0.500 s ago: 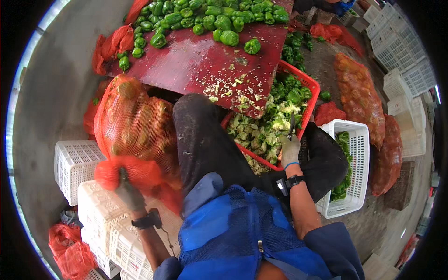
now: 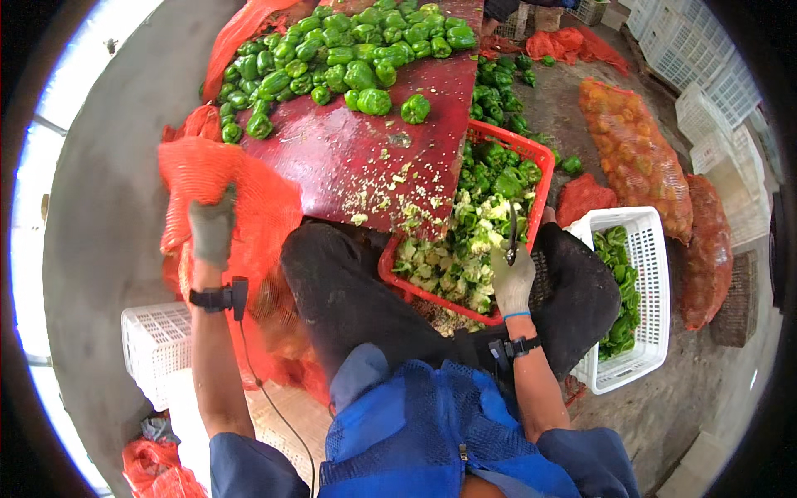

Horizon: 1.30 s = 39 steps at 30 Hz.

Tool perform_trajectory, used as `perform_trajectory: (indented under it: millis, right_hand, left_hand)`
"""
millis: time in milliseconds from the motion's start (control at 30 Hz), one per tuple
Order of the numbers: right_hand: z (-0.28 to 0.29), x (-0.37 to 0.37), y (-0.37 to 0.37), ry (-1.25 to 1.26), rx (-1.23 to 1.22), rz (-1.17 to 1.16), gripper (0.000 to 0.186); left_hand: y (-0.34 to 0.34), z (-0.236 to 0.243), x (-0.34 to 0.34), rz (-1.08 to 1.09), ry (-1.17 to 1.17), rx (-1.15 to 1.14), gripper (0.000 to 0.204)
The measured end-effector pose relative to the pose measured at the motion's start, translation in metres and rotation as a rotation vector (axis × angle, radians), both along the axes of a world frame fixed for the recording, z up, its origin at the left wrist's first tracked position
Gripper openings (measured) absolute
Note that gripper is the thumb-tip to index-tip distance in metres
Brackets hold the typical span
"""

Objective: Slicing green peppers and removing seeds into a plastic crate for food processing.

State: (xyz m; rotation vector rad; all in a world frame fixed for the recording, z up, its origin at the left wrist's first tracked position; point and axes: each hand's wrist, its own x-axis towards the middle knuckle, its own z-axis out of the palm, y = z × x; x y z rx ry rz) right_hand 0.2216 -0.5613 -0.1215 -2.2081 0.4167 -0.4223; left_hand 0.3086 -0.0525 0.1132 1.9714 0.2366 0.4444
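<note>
My left hand (image 2: 212, 228), in a grey glove, is closed on the loose red mesh of a large sack (image 2: 266, 207) by my left thigh. The mesh is drawn up toward the far side; brown, roundish contents show blurred low in the sack. My right hand (image 2: 515, 278), in a pale glove, is closed round a small knife (image 2: 512, 228) with a dark blade pointing away from me. That hand hovers over the near right rim of a red crate (image 2: 544, 187), which holds green pepper pieces and pale cores (image 2: 465, 257).
A dark red board (image 2: 332, 178) bears a heap of green peppers (image 2: 361, 75) and scattered seeds. At right stand a white crate (image 2: 656, 290) of cut green peppers and filled mesh sacks (image 2: 635, 158). White crates (image 2: 158, 344) stand at left.
My left hand has moved forward, away from me, pulling the red mesh up and over toward the board. My right hand still holds the knife by the red crate.
</note>
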Motion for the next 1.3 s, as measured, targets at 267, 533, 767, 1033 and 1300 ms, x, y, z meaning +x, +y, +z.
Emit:
perform_trajectory:
  millis: [267,533,767,1033,1300]
  right_hand:
    - [0.085,0.126,0.038,-0.137,-0.168,0.319,0.047]
    - [0.050,0.336,0.114,0.236,0.199,0.346,0.071]
    - [0.097,0.406,0.152,0.289,0.629,0.492,0.038]
    - [0.105,0.391,0.089,0.189,0.094,0.714,0.037]
    - [0.156,0.264,-0.035,0.196,-0.227,0.526,0.029]
  left_hand:
    - [0.061,-0.151,0.055,-0.178,0.232,0.987,0.038]
    - [0.077,-0.200,0.084,-0.266,0.550,1.038,0.048]
    - [0.050,-0.232,0.116,-0.205,0.525,0.961,0.072]
    - [-0.004,-0.195,0.176,-0.478,0.214,1.063,0.074]
    - [-0.100,-0.194,0.249,-0.802,0.063,1.112,0.083]
